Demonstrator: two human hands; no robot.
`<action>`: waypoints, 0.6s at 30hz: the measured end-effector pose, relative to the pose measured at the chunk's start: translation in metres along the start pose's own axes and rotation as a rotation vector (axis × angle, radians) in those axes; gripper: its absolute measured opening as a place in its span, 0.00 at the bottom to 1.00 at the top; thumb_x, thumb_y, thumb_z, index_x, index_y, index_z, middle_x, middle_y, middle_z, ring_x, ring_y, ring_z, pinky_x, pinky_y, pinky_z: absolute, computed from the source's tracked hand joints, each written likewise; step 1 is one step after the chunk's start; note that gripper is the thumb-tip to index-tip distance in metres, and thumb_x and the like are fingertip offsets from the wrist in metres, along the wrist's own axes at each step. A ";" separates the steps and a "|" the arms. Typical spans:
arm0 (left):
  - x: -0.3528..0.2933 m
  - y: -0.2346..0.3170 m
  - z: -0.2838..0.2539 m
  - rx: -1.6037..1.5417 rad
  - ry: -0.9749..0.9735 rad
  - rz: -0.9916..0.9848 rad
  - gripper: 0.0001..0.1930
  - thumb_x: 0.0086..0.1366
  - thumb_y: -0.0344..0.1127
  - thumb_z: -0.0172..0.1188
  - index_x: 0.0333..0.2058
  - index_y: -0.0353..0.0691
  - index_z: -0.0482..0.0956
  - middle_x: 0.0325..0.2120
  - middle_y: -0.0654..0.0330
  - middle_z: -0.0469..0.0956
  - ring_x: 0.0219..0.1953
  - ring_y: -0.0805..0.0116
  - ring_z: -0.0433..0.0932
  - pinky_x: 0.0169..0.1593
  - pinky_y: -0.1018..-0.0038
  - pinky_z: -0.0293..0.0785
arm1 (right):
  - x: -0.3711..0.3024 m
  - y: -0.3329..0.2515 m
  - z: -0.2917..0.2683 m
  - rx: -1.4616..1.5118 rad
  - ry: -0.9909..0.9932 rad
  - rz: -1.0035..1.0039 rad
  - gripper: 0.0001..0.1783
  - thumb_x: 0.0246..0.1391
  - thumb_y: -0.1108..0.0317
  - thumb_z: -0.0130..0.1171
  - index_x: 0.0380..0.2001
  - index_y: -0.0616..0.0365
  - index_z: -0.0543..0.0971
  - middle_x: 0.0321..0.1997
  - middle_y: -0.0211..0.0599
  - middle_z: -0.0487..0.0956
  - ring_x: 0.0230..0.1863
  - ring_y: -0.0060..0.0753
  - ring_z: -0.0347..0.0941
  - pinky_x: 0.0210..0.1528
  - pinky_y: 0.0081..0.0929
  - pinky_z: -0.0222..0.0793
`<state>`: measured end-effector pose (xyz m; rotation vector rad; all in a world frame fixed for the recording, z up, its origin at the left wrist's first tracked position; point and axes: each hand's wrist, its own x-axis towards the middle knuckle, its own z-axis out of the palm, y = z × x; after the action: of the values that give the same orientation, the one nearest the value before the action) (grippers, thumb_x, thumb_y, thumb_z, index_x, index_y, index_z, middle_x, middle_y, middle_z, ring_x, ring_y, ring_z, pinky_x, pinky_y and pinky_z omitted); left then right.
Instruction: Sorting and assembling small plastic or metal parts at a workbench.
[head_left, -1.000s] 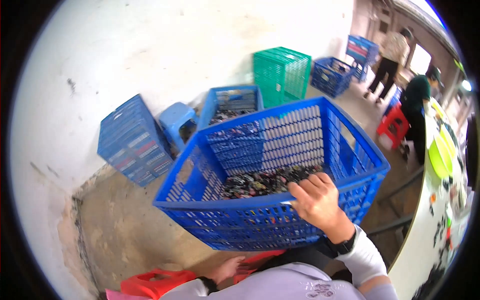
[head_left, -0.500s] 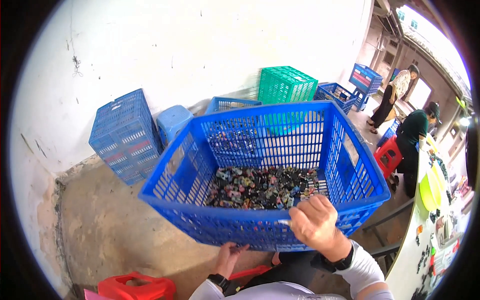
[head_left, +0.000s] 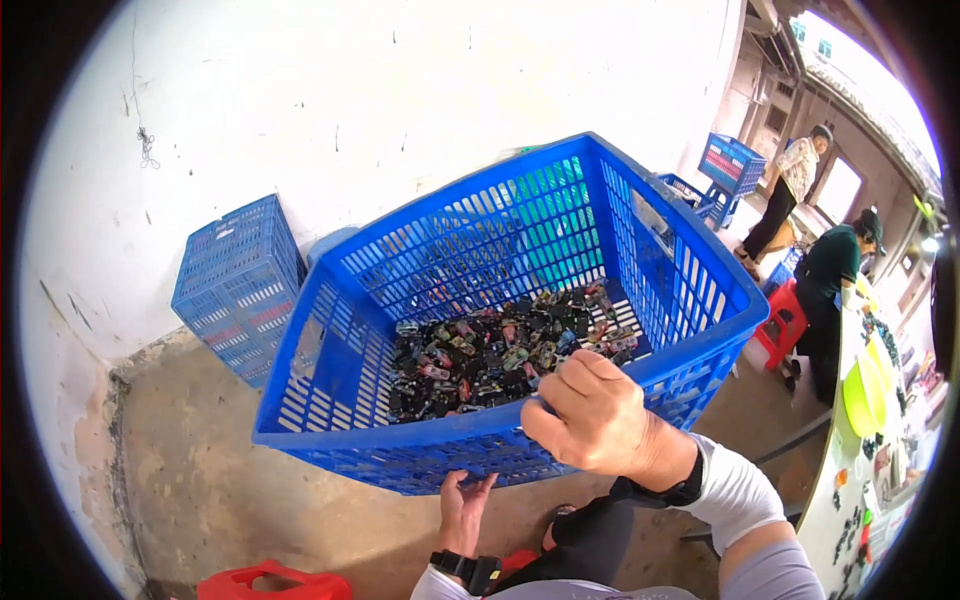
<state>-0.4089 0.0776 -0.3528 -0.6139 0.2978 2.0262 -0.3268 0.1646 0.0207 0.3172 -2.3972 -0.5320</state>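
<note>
At the bottom of the frame, a red stool [head_left: 325,586] shows at lower left, and the left hand [head_left: 463,512] rises from the lower edge, a dark watch [head_left: 468,570] on its wrist. Its thumb and fingers are apart, touching the crate's bottom edge from below; the fingertips are partly hidden, so I cannot tell whether it grips. The right hand [head_left: 590,415], right of the centre, is clamped in a fist over the near rim of the blue crate [head_left: 400,437]. The crate fills the middle of the frame, held above the floor [head_left: 200,470] and tilted, its open top facing the viewer. Small dark and many-coloured pieces [head_left: 490,350] lie heaped on its bottom. Along the right side runs a pale counter [head_left: 822,500] with a lime-green bowl [head_left: 866,395] and scattered bits. Past the crate, a blue stack [head_left: 235,285] stands at left against the white wall [head_left: 300,80], and a green crate [head_left: 553,225] shows through the mesh. At upper right, one person in dark green [head_left: 832,262] bends beside a red seat [head_left: 783,322]; farther back, another person [head_left: 795,175] stands near a raised blue box [head_left: 732,163].
</note>
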 end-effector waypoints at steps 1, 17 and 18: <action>0.001 0.000 0.007 -0.002 -0.006 -0.004 0.22 0.46 0.24 0.53 0.44 0.36 0.69 0.47 0.49 0.71 0.52 0.43 0.66 0.55 0.41 0.63 | 0.002 0.003 -0.004 0.013 0.005 0.005 0.10 0.26 0.66 0.55 0.19 0.53 0.69 0.18 0.28 0.64 0.23 0.30 0.63 0.31 0.27 0.64; 0.085 0.012 0.241 1.482 -0.316 1.443 0.37 0.54 0.42 0.62 0.59 0.34 0.57 0.58 0.45 0.58 0.63 0.45 0.53 0.60 0.46 0.50 | -0.101 0.193 0.207 -0.170 -0.057 0.855 0.15 0.43 0.71 0.52 0.37 0.46 0.75 0.32 0.32 0.77 0.39 0.36 0.72 0.44 0.40 0.59; 0.057 0.017 0.264 1.600 -0.329 1.991 0.40 0.54 0.44 0.61 0.61 0.33 0.54 0.61 0.43 0.54 0.65 0.43 0.48 0.61 0.44 0.44 | -0.088 0.198 0.214 -0.154 -0.043 0.776 0.12 0.44 0.71 0.52 0.35 0.46 0.76 0.33 0.31 0.77 0.40 0.36 0.73 0.45 0.39 0.60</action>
<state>-0.5265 0.2291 -0.1612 1.6340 2.6265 2.1848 -0.4166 0.4343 -0.0887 -0.6750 -2.2640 -0.3472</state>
